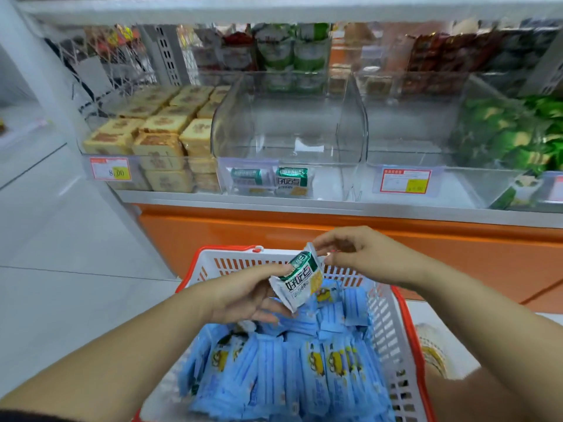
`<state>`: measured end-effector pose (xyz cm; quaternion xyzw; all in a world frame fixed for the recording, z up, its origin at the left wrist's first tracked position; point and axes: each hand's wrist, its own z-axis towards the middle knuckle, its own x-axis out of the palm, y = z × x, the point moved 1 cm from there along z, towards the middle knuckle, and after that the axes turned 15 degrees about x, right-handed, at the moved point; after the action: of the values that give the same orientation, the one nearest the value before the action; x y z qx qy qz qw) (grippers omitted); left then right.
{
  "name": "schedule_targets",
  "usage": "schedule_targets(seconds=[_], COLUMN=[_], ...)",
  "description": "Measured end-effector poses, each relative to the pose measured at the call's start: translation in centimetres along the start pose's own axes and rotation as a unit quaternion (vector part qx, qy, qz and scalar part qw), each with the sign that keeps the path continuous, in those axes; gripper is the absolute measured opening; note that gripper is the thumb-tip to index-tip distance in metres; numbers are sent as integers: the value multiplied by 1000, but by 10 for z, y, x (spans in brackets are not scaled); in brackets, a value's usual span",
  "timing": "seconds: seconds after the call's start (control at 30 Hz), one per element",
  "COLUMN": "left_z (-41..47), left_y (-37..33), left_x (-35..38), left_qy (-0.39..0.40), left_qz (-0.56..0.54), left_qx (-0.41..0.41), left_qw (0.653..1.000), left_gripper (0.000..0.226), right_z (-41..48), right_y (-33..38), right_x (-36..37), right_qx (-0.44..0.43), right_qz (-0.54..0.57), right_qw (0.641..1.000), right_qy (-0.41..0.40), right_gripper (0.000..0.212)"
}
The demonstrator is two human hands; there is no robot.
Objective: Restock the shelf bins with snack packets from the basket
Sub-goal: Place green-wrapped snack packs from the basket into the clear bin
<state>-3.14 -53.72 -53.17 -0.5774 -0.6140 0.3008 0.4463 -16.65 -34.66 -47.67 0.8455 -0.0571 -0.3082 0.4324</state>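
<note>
Directly beyond and above both hands stands the near-empty bin point(289, 132); the left hand point(249, 295) grips the tilted packet point(300, 280) by its lower end, while the nearer right hand point(359, 254) pinches its upper corner.

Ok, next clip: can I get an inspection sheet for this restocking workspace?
Surface: shelf; its clear middle bin nearly empty, two packets at its front.
Job's things: basket full of blue packets; green-white packet held above it.
Clutter: nothing seen.
Hands: left hand holds the packet's lower part; right hand pinches its top corner.
Cables: nothing seen.
Surroundings: yellow cakes left of the middle bin, green packets right of it; pale floor.
</note>
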Motion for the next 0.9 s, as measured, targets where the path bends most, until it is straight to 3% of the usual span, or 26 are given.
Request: schedule_targets(seconds=[0.17, 0.3, 0.4, 0.47, 0.57, 0.63, 0.73, 0.8, 0.9], left_z=[-4, -3, -2, -2, -2, -1, 6, 17, 41], left_y=[-33, -56, -75, -89, -117, -135, -160, -174, -195], left_x=[-1, 4, 8, 8, 5, 2, -9, -17, -26], left_qy=[17, 18, 22, 15, -47, -137, -278, -295, -214], left_qz=[-28, 0, 35, 77, 85, 120, 320, 421, 560], left_qx=[39, 57, 81, 96, 156, 238, 359, 380, 256], left_qw=[999, 998, 996, 992, 983, 954, 832, 769, 758], left_gripper=[57, 62, 58, 70, 87, 61, 13, 13, 29], right_z=[-19, -24, -28, -30, -27, -23, -13, 3, 35], right_y=[21, 35, 46, 52, 56, 62, 86, 106, 129], right_x=[-9, -10, -16, -23, -44, -60, -83, -97, -111], right_qx=[-47, -69, -89, -102, -121, -122, -127, -128, -83], right_qz=[36, 14, -20, -23, -22, -17, -56, -149, -313], right_qw=[998, 997, 994, 992, 980, 967, 939, 912, 873], right_qy=[32, -33, -59, -71, -156, -225, -314, -361, -364], right_gripper=[46, 66, 47, 34, 29, 30, 37, 41, 36])
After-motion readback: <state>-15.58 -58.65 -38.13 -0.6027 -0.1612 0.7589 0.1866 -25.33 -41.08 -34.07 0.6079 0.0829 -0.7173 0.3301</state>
